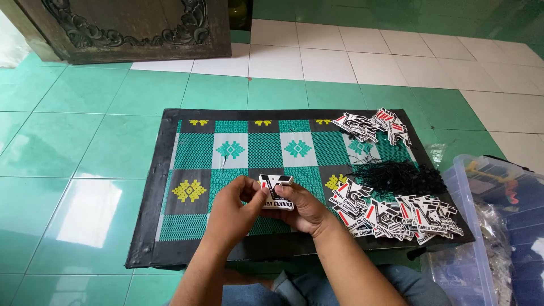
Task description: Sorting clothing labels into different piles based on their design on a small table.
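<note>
Centrally, low in the frame, the left hand [232, 211] and right hand [303, 208] each pinch one die-cut tag [276, 191] above the woven mat [226, 158]. Right of them lie a tag heap [396, 218], black strings [399, 174] and a smaller pile [374, 124], upper right; which heap is finished is unclear.

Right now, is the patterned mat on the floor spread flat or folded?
Spread flat. The mat lies open on the green tiles, its whole pattern and dark border visible; tags and black strings rest on it.
</note>
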